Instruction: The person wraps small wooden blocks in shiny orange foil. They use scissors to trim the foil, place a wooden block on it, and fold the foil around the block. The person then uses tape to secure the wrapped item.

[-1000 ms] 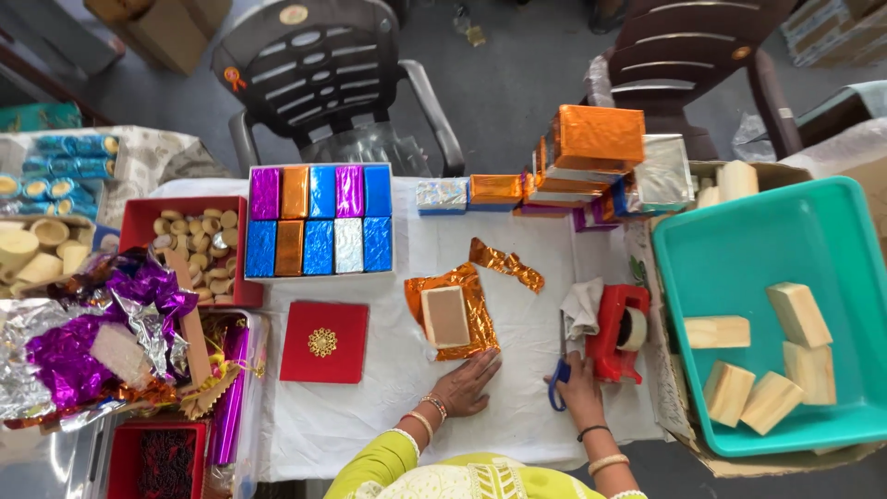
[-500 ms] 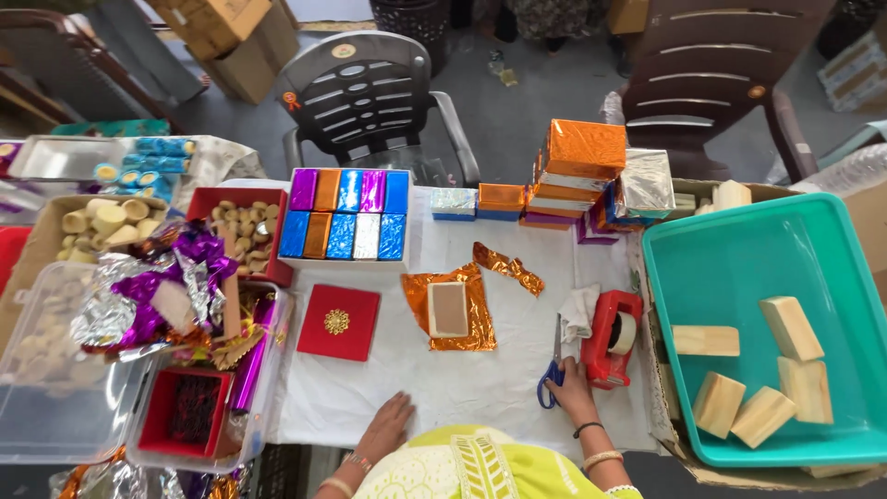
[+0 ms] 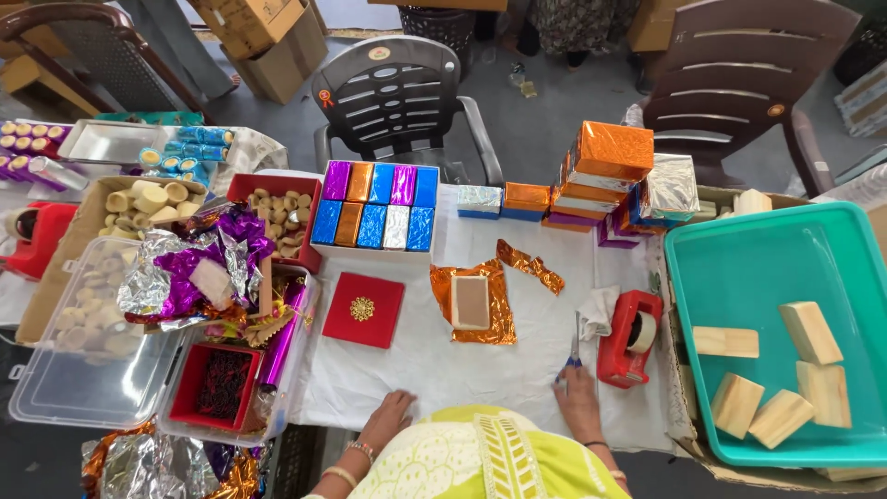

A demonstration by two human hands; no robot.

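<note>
Right hand (image 3: pixel 580 395) grasping the scissors (image 3: pixel 572 349) beside the tape dispenser (image 3: pixel 630 338), left hand (image 3: pixel 393 413) flat — I'd lift blades-down, carefully.

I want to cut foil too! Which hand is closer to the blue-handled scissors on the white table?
Probably the right hand: it rests at the blue-handled scissors beside the red tape dispenser. The left hand lies flat on the white tablecloth, farther away.

I see foil-wrapped boxes (image 3: pixel 374 206) in purple, orange, blue and silver filling a white tray, orange-topped wrapped packages (image 3: pixel 605 171) stacked to their right, cardboard cartons (image 3: pixel 263 37) behind on the floor.
</note>
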